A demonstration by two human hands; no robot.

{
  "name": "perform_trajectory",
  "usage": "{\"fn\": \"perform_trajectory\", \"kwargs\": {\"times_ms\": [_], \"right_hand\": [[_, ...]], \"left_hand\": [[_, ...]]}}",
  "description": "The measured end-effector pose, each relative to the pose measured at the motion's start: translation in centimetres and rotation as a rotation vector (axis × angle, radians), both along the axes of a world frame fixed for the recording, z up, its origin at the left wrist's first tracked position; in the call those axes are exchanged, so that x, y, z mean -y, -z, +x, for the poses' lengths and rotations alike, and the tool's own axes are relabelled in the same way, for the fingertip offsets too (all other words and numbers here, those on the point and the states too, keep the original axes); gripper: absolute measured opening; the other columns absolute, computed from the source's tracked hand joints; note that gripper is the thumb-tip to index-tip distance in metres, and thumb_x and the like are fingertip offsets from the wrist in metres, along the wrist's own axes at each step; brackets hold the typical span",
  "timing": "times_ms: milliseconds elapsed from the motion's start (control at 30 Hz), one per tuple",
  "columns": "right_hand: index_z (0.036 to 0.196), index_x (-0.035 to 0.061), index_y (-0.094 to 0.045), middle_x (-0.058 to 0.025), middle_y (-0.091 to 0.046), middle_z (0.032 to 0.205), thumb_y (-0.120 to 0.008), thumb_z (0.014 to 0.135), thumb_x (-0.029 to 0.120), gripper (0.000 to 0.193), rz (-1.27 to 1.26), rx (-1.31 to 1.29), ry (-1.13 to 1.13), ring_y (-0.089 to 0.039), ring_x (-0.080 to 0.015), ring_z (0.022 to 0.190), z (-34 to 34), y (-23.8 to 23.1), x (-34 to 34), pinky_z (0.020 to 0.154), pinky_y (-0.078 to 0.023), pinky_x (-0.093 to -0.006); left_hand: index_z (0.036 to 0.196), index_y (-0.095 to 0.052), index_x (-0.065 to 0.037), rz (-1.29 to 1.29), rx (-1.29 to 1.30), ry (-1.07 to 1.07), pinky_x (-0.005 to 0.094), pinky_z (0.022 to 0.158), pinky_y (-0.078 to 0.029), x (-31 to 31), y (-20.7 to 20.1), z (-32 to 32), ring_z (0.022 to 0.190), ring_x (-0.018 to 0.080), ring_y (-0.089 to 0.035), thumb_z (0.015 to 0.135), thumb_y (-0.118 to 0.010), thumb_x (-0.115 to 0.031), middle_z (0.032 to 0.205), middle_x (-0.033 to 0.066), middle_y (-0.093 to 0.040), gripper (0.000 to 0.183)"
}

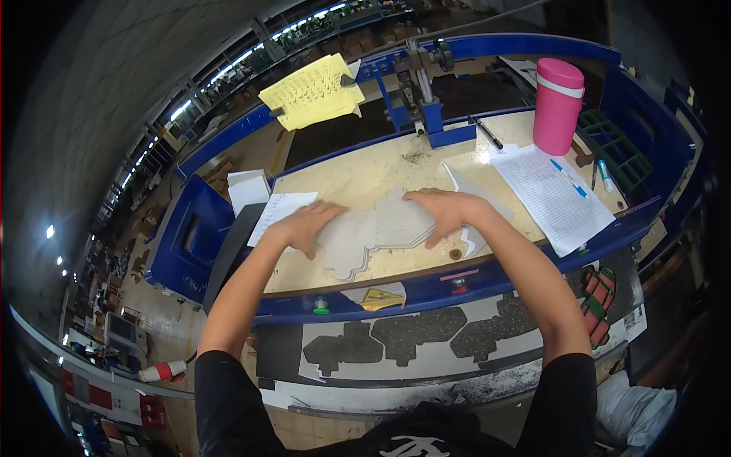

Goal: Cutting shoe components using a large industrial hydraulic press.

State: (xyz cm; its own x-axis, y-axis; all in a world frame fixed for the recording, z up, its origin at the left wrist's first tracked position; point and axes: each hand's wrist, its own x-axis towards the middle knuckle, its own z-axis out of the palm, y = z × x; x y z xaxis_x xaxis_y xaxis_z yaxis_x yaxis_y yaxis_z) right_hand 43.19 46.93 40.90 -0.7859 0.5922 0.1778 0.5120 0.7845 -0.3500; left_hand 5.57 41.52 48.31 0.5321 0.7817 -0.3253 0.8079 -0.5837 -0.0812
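Note:
A small stack of grey die-cut cardboard sheets [365,232] with notched outlines lies on the pale tabletop in front of me. The sheets sit slightly out of line along their near edges. At the stack's left side is my left hand [308,227], fingers spread and a little blurred. My right hand [451,211] rests at the right end, its thumb apart from the fingers and the fingertips over the upper edge of the cardboard. Neither hand is wrapped round the stack. Beneath the right wrist, a loose whitish sheet [499,207] partly shows.
Printed papers [560,206] with pens and a pink lidded bottle [558,110] stand at the right. A blue-based metal press fixture [426,107] rises at the back, near clipped yellow sheets [314,93]. Below the blue front rail, dark cutting-die shapes [419,333] lie on a lower shelf.

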Motion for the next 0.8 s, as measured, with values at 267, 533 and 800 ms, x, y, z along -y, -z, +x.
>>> {"fn": "perform_trajectory", "kwargs": {"times_ms": [267, 533, 800], "right_hand": [[0.157, 0.0185, -0.041, -0.0213, -0.068, 0.133, -0.1, 0.058, 0.018, 0.115, -0.145, -0.054, -0.087, -0.065, -0.0422, 0.127, 0.3, -0.7, -0.5, 0.107, -0.053, -0.0446], [0.157, 0.0077, -0.044, -0.0222, -0.05, 0.158, -0.096, 0.068, 0.021, 0.104, 0.233, -0.486, -0.117, -0.05, -0.04, 0.143, 2.4, -0.2, 10.3, 0.118, -0.042, -0.0516], [0.148, 0.0039, -0.05, -0.0303, -0.042, 0.154, -0.1, 0.067, 0.04, 0.101, 0.441, -0.493, 1.745, -0.045, -0.0475, 0.14, 26.6, 29.5, 32.0, 0.109, -0.045, -0.0557]], "left_hand": [[0.163, -0.039, -0.011, -0.085, 0.217, -0.025, 0.0429, 0.122, -0.044, -1.1, 1.4, 0.9, 0.141, 0.0394, -0.055, 0.054, -0.095, -0.004, 0.154, 0.0205, -0.057, 0.123], [0.159, -0.043, -0.003, 0.554, 0.394, -0.047, 0.0512, 0.118, -0.043, 7.2, 1.6, 6.1, 0.139, 0.0429, -0.055, 0.071, -0.085, -0.002, 0.153, 0.0242, -0.057, 0.098], [0.136, -0.065, -0.007, -0.457, 0.487, -0.193, 0.0501, 0.106, -0.052, 41.0, 37.5, 16.1, 0.125, 0.0416, -0.064, 0.087, -0.086, -0.034, 0.129, 0.0224, -0.069, 0.06]]}}
